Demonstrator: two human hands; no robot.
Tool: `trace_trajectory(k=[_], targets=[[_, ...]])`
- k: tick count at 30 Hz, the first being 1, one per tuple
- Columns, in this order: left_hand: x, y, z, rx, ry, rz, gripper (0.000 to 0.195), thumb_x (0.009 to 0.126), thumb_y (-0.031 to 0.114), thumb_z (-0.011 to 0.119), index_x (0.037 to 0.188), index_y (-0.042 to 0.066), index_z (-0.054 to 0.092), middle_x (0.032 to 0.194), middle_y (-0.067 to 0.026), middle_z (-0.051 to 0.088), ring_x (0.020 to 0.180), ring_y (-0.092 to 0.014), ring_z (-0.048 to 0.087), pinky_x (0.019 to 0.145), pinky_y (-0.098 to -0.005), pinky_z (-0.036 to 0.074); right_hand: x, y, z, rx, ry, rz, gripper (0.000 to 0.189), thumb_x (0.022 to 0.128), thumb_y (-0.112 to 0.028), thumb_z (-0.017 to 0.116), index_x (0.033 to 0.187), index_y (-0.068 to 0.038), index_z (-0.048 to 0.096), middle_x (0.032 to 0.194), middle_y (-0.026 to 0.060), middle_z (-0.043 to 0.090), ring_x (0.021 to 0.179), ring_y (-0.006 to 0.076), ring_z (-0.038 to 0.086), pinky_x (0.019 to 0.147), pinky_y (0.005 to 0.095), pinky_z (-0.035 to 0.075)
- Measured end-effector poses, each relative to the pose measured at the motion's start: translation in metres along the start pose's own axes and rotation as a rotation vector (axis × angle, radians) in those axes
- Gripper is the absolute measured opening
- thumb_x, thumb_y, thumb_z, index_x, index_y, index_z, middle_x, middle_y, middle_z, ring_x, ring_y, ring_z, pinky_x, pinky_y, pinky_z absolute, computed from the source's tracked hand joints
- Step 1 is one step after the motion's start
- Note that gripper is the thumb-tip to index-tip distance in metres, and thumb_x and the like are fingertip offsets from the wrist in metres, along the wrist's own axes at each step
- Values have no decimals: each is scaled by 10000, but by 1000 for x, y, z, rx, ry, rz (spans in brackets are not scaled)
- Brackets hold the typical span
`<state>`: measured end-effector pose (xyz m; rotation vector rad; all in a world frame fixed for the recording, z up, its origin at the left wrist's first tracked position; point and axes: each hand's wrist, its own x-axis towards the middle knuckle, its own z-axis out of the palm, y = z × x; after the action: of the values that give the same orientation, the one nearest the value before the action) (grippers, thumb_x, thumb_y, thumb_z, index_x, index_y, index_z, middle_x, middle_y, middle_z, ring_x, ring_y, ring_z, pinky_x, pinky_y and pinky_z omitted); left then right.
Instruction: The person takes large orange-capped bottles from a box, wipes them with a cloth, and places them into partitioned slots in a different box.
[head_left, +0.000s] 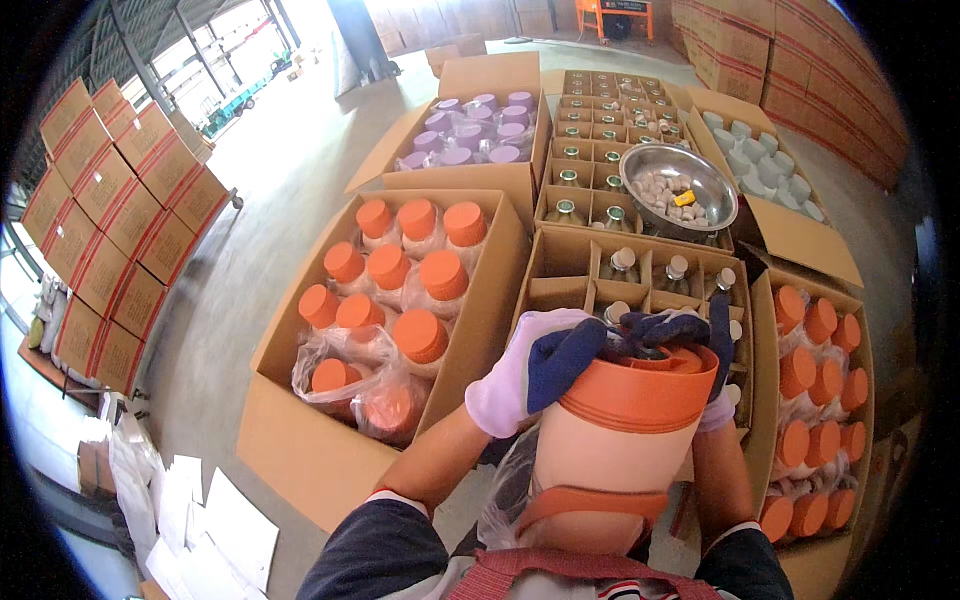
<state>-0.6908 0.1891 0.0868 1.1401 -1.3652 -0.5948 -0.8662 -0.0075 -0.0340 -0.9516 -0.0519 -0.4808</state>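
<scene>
A pink vacuum-flask body (607, 450) with an orange end ring and an orange carrying handle (592, 504) is tilted in front of my chest. My left hand (544, 367), in a lavender glove with a dark blue coated palm, grips the left side of the orange rim. On the right side, my right hand (716, 367), gloved alike, has its fingers on the rim and over the opening. An orange part (675, 360) sits inside that end, partly hidden by the fingers. Just beyond is a divided carton (559, 251) of stoppered glass bottles or liners (622, 262).
Left stands a carton (469, 375) of orange-capped flasks (386, 266); another such carton (761, 375) stands right. Farther off are lilac-capped flasks (469, 136) and pale-capped flasks (757, 154). A steel bowl (724, 191) of stoppers rests on a divided carton. Stacked cartons (112, 217) stand far left.
</scene>
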Motion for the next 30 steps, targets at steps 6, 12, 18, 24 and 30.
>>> trace_trajectory(k=[6, 12, 18, 24, 30], targets=[[-5, -5, 0, 56, 13, 129, 203, 932, 99, 511, 941, -31, 667, 876, -168, 674, 828, -278, 639, 783, -344, 486, -3, -49, 102, -757, 269, -521, 325, 970, -208, 445, 868, 38, 633, 965, 200, 654, 952, 323, 627, 898, 409, 489], [-6, 3, 19, 422, 24, 238, 187, 778, 22, 610, 953, 5, 674, 980, -163, 682, 921, -334, 647, 842, -384, 500, -35, -58, 102, -888, 248, -577, 179, 865, -117, 566, 767, 23, 617, 831, 169, 660, 776, 272, 629, 728, 347, 493], [2, -12, 14, -287, 11, 40, 205, 805, 14, 633, 1007, -12, 654, 1055, -132, 669, 990, -258, 646, 906, -362, 489, -32, -74, 113, -1251, 291, -545, 164, 804, -120, 638, 899, 15, 642, 916, 165, 650, 849, 304, 622, 791, 385, 486], [18, -140, 32, -1304, -191, 265, 472, 1001, 407, 386, 1062, 0, 616, 1164, -190, 602, 1092, -300, 557, 1073, -437, 346, -9, -69, 182, -1767, 36, -619, 309, 731, -137, 678, 1027, -57, 645, 987, 104, 637, 870, 278, 606, 935, 479, 422], [1, -72, 45, -770, 97, -54, 615, 1021, 466, 264, 805, 2, 605, 931, -165, 607, 941, -278, 567, 979, -413, 403, -49, -75, 115, -1287, 168, -576, 216, 692, -83, 666, 906, -63, 682, 824, 96, 656, 768, 270, 628, 885, 416, 450]])
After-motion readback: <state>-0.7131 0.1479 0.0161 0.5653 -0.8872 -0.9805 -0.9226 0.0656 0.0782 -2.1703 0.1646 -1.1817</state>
